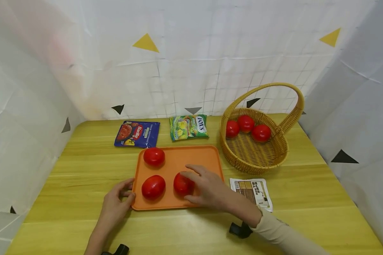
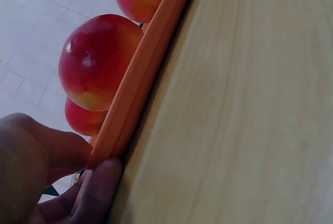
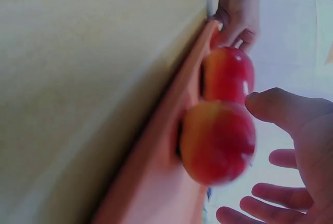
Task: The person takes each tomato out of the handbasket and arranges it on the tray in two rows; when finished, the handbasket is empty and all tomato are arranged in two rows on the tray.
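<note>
**Left hand [image 1: 115, 203] on a flat orange rectangular tray [image 1: 191, 157], right hand [image 1: 210, 189] spread at a glossy red rounded fruit [image 1: 182, 185]**

Closest to the person, on a yellowish wood-grained tabletop [image 1: 83, 170], the left hand pinches the tray's left edge, thumb above the rim and a finger below. The right hand, in a beige sleeve [image 1: 284, 233], is loose, its fingers apart around the right side of that fruit, which sits toward the tray's front; I can't tell whether the thumb touches it. Just left of it sits a second red fruit [image 1: 153, 187]. Near the right forearm lies a white-and-brown printed packet [image 1: 258, 191]. A third red fruit [image 1: 154, 157] rests in the tray's back left corner. Right of the tray, a tan woven basket [image 1: 229, 156] with an arched handle holds three more red fruits [image 1: 246, 124]. Behind the tray lie a dark blue Barilla pouch [image 1: 138, 134] and a green Fox's bag [image 1: 188, 127], then a white sheet [image 1: 191, 71] with triangles.
</note>
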Demonstrator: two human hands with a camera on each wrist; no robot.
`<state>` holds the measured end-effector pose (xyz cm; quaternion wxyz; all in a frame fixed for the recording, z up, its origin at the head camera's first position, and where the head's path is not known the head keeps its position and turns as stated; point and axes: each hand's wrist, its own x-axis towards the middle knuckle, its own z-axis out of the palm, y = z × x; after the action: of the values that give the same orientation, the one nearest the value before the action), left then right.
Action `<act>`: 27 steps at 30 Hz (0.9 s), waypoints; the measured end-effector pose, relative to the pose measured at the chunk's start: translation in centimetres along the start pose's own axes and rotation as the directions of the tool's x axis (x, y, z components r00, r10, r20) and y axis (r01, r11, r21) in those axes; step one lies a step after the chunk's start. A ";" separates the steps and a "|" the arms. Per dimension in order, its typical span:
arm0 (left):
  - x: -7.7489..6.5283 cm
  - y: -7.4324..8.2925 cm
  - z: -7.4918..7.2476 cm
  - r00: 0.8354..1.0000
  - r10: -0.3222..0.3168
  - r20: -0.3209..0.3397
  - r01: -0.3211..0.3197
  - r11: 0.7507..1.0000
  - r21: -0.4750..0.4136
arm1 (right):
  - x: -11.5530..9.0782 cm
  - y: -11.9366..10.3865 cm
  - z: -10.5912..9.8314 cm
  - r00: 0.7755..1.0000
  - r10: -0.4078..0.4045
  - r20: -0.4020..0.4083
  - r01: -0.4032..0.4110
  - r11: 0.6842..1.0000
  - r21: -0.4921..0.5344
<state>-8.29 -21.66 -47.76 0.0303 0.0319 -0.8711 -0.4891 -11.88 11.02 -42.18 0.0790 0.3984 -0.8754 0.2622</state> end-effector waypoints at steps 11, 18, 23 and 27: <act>0.0 0.2 -0.1 1.000 0.014 -0.002 -0.014 1.000 0.004 | -1.0 1.0 -3.7 0.997 -0.006 -0.081 -0.003 0.993 -0.118; 0.0 0.2 -0.1 1.000 0.014 -0.001 -0.014 1.000 0.008 | -1.6 1.8 -5.2 0.989 -0.020 -0.150 -0.002 0.989 -0.149; 0.0 0.3 -0.1 1.000 0.000 0.004 0.000 1.000 0.003 | -2.0 2.4 -6.2 0.980 -0.034 -0.195 0.009 0.992 -0.126; 0.0 0.4 -0.1 1.000 -0.019 0.013 0.019 1.000 -0.019 | -2.4 2.9 -7.0 0.978 -0.016 -0.207 -0.011 0.992 -0.128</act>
<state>-8.28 -21.52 -47.38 0.0204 0.0368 -0.8663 -0.4978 -12.94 17.83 -38.17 0.1958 0.3641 -0.8768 0.2455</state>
